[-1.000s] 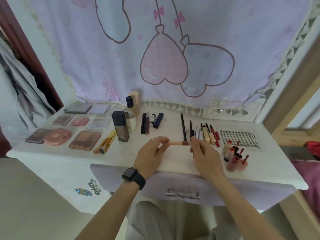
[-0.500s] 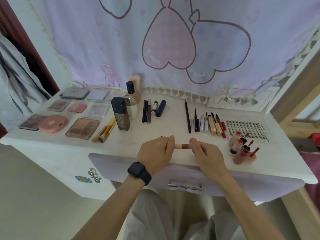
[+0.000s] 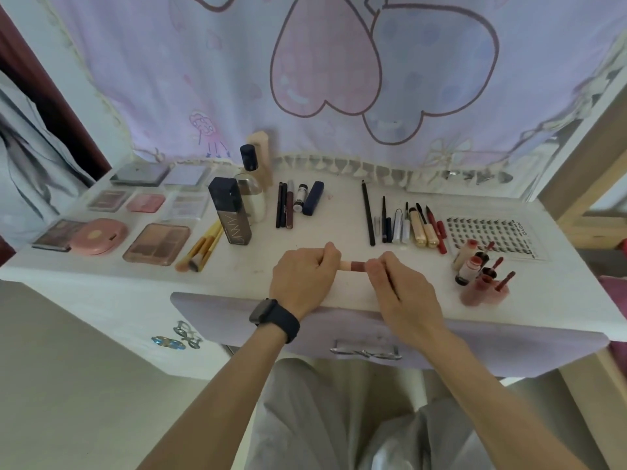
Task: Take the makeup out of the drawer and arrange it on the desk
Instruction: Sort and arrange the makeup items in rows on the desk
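Tabletop (image 3: 339,215) white; drawer front (image 3: 220,317) pale lilac; curtain (image 3: 169,79) lilac, pink and blue hearts (dark outlines); round compact (image 3: 98,236) salmon pink; lip tube (image 3: 354,266) beige with maroon band; wristwatch (image 3: 276,318) black; brushes (image 3: 203,247) yellow-handled.

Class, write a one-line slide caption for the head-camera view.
The left hand and right hand grip a small pink-and-brown tube over the white desk, amid sorted palettes, brushes, pencils and lip glosses.
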`<action>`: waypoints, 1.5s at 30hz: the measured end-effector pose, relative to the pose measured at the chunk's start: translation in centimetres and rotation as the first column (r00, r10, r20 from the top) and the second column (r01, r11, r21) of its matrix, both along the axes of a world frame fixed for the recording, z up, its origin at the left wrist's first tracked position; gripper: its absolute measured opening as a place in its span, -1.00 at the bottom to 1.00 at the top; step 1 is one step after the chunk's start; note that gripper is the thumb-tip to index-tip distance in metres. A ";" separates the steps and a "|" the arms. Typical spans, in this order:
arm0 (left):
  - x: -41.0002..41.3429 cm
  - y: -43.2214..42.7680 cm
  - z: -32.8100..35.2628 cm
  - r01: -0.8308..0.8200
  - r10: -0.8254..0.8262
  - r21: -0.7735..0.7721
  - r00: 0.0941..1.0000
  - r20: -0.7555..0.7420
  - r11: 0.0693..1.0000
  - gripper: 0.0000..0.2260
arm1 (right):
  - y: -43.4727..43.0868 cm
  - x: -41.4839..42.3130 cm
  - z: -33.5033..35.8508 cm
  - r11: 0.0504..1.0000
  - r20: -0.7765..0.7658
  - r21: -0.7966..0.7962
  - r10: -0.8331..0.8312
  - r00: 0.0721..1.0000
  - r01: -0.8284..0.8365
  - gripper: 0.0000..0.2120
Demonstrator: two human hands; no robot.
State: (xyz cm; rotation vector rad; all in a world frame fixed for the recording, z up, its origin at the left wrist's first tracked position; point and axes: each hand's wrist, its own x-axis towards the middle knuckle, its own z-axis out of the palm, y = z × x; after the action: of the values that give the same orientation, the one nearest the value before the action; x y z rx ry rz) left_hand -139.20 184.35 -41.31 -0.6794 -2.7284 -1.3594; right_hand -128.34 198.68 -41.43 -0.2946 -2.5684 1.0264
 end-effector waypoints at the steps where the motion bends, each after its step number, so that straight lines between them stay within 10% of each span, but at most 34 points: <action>1: 0.1 0.0 -0.2 -0.015 0.015 0.000 1.000 -0.020 1.000 -0.50 | 0.0 0.0 0.1 1.000 -0.005 -0.020 -0.005 1.000 0.005 -0.46; 6: 0.3 0.1 -0.5 -0.050 0.051 0.031 0.997 -0.055 0.998 -0.49 | -0.3 -0.5 0.4 0.973 -0.062 -0.214 -0.101 0.993 0.086 -0.34; 13: 0.3 0.3 -0.6 -0.071 0.071 0.011 0.995 -0.065 0.997 -0.49 | 0.7 0.2 0.3 0.959 -0.093 -0.284 -0.014 0.996 -0.013 -0.96; 19: 0.3 0.2 -0.5 -0.070 0.072 0.029 0.996 -0.061 0.997 -0.54 | 0.4 0.2 0.9 0.929 -0.072 -0.368 -0.061 0.996 0.030 -0.51; 24: 0.4 0.3 -0.4 -0.083 0.082 -0.007 0.994 -0.066 0.997 -0.49 | 0.9 0.2 0.4 0.923 -0.104 -0.383 -0.023 0.994 -0.019 -0.93; 32: 0.7 0.2 -0.3 -0.089 0.089 0.003 0.994 -0.057 0.996 -0.50 | 0.7 0.1 0.7 0.915 -0.069 -0.401 -0.069 0.995 0.036 -0.64; 36: 0.7 0.3 -0.1 -0.092 0.091 -0.017 0.994 -0.064 0.996 -0.51 | 0.9 0.3 0.4 0.924 -0.105 -0.383 -0.032 0.994 -0.011 -0.95; 45: 0.9 0.0 -0.2 -0.069 0.068 -0.014 0.992 -0.105 0.997 -0.53 | 0.6 0.1 0.6 0.909 -0.092 -0.414 -0.104 0.990 0.057 -0.73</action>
State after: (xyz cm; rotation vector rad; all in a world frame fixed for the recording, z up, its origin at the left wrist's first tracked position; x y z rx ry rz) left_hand -138.34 184.37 -41.51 -0.6324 -2.6593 -1.2502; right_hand -128.26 199.24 -40.80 -0.4333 -2.2019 1.5029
